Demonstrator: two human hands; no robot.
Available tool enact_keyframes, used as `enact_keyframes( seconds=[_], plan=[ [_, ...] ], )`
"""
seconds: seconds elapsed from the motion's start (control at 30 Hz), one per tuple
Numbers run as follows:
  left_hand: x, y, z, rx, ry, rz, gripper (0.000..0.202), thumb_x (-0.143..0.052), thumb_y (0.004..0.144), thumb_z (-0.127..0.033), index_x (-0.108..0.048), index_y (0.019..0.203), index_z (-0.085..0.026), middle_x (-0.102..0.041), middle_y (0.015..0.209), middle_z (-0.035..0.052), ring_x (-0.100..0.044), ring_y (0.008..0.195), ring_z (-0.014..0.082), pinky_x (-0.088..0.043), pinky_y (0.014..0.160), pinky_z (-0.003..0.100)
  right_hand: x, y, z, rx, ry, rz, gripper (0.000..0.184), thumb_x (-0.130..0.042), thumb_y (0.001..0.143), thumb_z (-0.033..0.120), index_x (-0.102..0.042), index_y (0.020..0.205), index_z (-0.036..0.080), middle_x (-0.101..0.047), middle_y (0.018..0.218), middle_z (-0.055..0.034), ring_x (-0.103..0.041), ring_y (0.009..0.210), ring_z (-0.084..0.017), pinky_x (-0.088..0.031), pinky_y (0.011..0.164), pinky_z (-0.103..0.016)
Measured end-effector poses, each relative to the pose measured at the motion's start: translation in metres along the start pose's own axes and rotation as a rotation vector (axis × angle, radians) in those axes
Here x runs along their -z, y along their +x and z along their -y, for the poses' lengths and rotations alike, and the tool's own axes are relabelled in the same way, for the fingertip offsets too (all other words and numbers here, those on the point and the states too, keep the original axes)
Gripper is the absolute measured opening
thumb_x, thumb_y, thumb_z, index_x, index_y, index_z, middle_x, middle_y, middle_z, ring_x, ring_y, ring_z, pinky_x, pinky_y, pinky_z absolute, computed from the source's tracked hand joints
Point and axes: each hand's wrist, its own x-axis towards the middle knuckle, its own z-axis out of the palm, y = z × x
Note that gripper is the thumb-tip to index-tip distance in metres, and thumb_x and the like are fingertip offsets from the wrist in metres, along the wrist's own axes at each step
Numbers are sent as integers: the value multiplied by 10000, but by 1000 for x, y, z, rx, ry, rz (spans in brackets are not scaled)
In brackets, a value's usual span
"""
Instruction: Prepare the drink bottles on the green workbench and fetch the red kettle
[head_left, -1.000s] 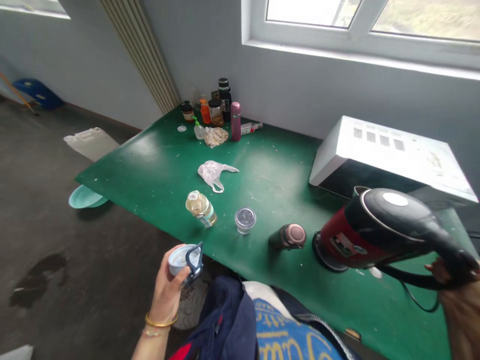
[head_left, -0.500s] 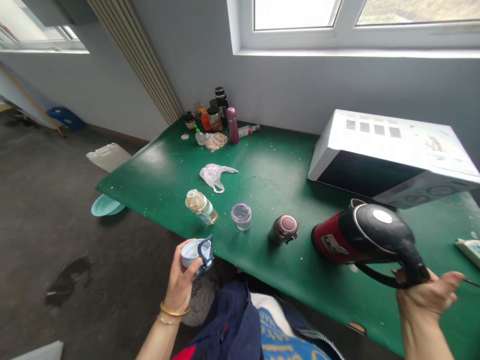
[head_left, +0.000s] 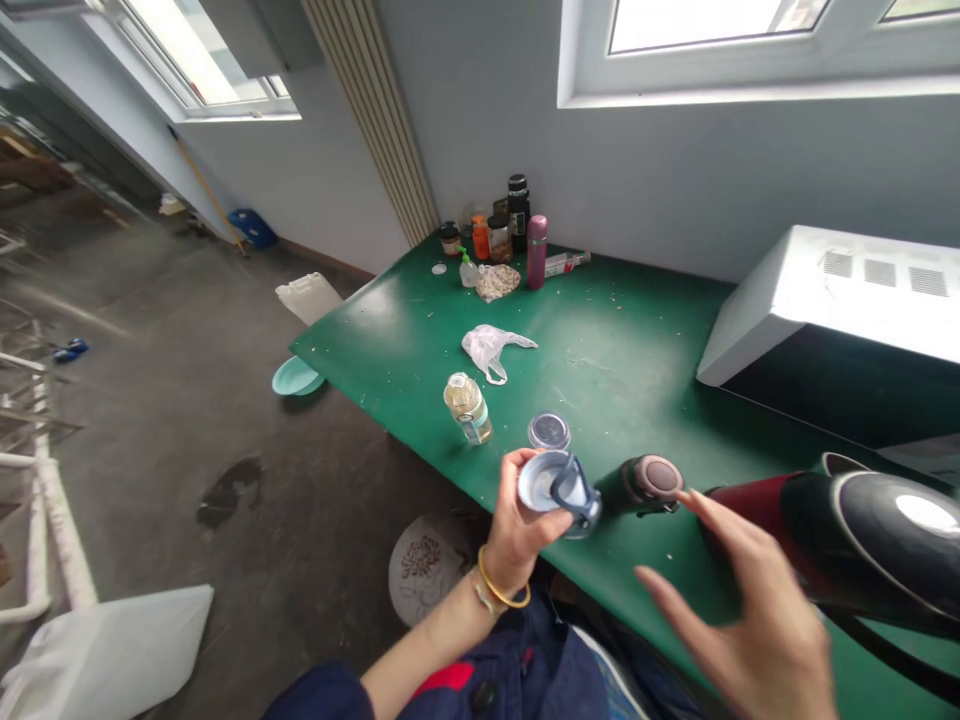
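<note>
Left hand [head_left: 517, 520] grips a blue bottle lid [head_left: 556, 485] as the open right hand [head_left: 750, 620] hovers near the thermos [head_left: 645, 484] on the green desk [head_left: 615, 350].

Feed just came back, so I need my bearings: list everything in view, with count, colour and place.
table: 1, green, centre
lid: 1, pale blue with dark strap, in left hand
kettle: 1, red and black, table right
flask: 1, dark with brown cap, beside kettle
bottle: 1, clear, table front
jar: 1, clear, beside bottle
plastic bag: 1, white, table middle
microwave: 1, white, right
left hand: grips lid
right hand: open, near kettle
</note>
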Motion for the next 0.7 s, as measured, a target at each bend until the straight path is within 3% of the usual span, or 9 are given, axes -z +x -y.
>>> enact_keyframes(
  seconds=[0.07, 0.13, 0.2, 0.27, 0.33, 0.4, 0.47, 0.57, 0.7],
  plan=[
    [-14, 8, 7, 113, -231, 85, 688, -809, 660, -452, -437, 1191, -223, -646, 1151, 94, -644, 1036, 256, -499, 951, 407, -37, 18, 28, 104, 17, 124, 788, -635, 904, 503, -268, 1539, 215, -493, 1420, -155, -515, 1272, -359, -521, 990, -531],
    [-21, 17, 13, 200, -372, 181, 667, -748, 721, -546, -450, 1214, -210, -638, 1205, 127, -643, 1094, 295, -499, 959, 436, -60, 37, 40, 87, 56, 97, 679, -618, 922, 468, -329, 1491, 235, -537, 1362, -132, -566, 1214, -317, -545, 960, -460],
    [-18, 27, 18, 189, -332, 281, 668, -650, 793, -646, -475, 1258, -200, -625, 1240, 143, -625, 1146, 308, -491, 979, 448, -66, 57, 41, 57, 81, 70, 547, -636, 908, 442, -441, 1385, 257, -589, 1258, -96, -624, 1097, -275, -557, 916, -394],
    [-3, 38, 24, 111, -138, 340, 697, -560, 835, -709, -483, 1310, -205, -597, 1270, 151, -599, 1168, 300, -487, 983, 452, -65, 79, 36, 44, 58, 71, 509, -658, 875, 444, -486, 1313, 250, -601, 1193, -82, -637, 1024, -258, -548, 895, -367],
    [20, 49, 35, 38, 99, 284, 674, -597, 831, -675, -490, 1310, -213, -551, 1292, 159, -574, 1157, 294, -480, 978, 465, -65, 102, 29, 49, -25, 147, 502, -648, 850, 458, -496, 1276, 239, -604, 1157, -77, -637, 982, -255, -544, 851, -354],
    [45, 63, 52, -32, 321, 117, 665, -756, 761, -521, -481, 1278, -206, -501, 1296, 166, -537, 1170, 311, -441, 1016, 503, -74, 123, 21, 71, -148, 344, 478, -621, 833, 443, -494, 1248, 241, -614, 1123, -65, -647, 909, -238, -542, 759, -328],
    [66, 81, 73, -95, 488, 13, 843, -861, 638, -379, -418, 1325, -172, -426, 1360, 200, -423, 1302, 378, -314, 1122, 583, -91, 138, 13, 91, -288, 576, 493, -623, 811, 407, -471, 1246, 233, -620, 1118, -67, -654, 850, -231, -530, 694, -317],
    [82, 112, 103, -116, 512, 87, 1111, -942, 443, -303, -376, 1381, -121, -377, 1436, 245, -306, 1398, 456, -205, 1174, 634, -118, 149, 8, 116, -421, 758, 479, -635, 789, 349, -455, 1213, 215, -627, 1129, -86, -661, 822, -246, -512, 641, -321],
    [89, 142, 128, -166, 500, 262, 904, -934, 451, -342, -557, 1252, -161, -606, 1251, 163, -558, 1213, 398, -393, 1097, 572, -130, 151, 11, 186, -450, 895, 441, -597, 784, 225, -478, 1208, 218, -625, 1153, -85, -663, 878, -258, -520, 686, -331]
  ],
)
